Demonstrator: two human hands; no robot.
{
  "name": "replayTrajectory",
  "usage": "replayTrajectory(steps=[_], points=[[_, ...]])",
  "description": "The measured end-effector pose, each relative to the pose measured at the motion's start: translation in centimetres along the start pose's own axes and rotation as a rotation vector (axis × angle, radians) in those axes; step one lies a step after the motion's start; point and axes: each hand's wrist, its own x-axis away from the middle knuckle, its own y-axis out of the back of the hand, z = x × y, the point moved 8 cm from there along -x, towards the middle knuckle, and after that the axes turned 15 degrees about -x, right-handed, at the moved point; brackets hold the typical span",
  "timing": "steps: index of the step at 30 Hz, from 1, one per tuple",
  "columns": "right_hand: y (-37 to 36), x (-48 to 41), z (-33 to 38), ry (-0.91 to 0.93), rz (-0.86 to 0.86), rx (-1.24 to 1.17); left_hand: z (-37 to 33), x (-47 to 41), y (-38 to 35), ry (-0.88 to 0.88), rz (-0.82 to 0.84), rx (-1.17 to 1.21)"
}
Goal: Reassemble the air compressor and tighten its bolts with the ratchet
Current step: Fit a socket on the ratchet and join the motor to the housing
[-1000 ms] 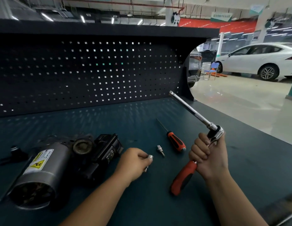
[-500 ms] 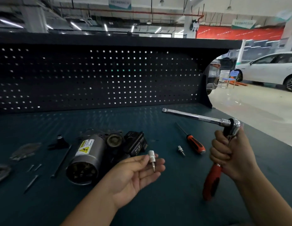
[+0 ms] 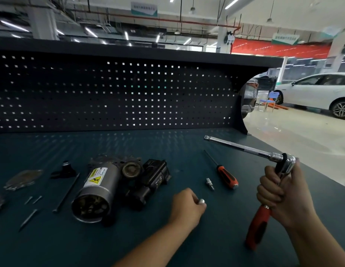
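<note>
Head camera, over a workshop workbench [image 3: 167, 243]: a person's right hand [image 3: 279, 191] grips the ratchet [image 3: 257, 226] just below its chrome head, fingers wrapped fully round the shaft. The left hand [image 3: 187, 206] is curled around a small silver socket bit [image 3: 202, 201], low over the bench between the compressor and the tool.

The step in hand appears to be fitting that bit to the free end of the extension bar [image 3: 241, 148]. To do it well, the right hand likely needs to swing the bar's square tip down and in towards the left hand. The bit's square recess then wants lining up squarely and pushing home until it seats (a half-seated bit can drop off or slip on a bolt head).

The air compressor [image 3: 102, 187] lies on its side at left of centre. Its grey motor can runs near to far, open end facing the camera and the black pump body angling off to the right. The ratchet stands nearly upright, orange handle down towards the person, and its bar reaches up and left towards the pegboard [image 3: 110, 93]. A screwdriver [image 3: 226, 176], a spare bit [image 3: 210, 183] and a long bolt [image 3: 66, 193] lie on the bench.
</note>
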Motion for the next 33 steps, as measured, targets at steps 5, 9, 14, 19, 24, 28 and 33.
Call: replayTrajectory(steps=[5, 9, 14, 19, 24, 28, 33], points=[[0.5, 0.5, 1.2, 0.071, 0.027, 0.003, -2.4, -5.2, -1.5, 0.003, -0.118, -0.224], [1.9, 0.7, 1.5, 0.05, 0.036, -0.06, -3.1, -7.4, -2.4, 0.015, -0.151, -0.225], [3.2, 0.3, 1.7, 0.078, 0.079, -0.056, -4.2, -8.6, -2.6, -0.006, -0.147, -0.28], [4.8, 0.1, 1.7, 0.096, 0.099, -0.1, -5.3, -9.4, -4.2, -0.004, -0.033, -0.371], [5.6, 0.0, 1.9, 0.109, 0.068, -0.11, -6.5, -9.1, -5.3, -0.052, -0.04, -0.445], [6.2, 0.2, 2.7, 0.114, 0.068, -0.142, -7.1, -8.7, -5.4, -0.103, -0.077, -0.4], [7.7, 0.6, 4.6, 0.327, -0.292, 0.047, -7.1, -7.8, -5.1, -0.197, -0.081, -0.313]])
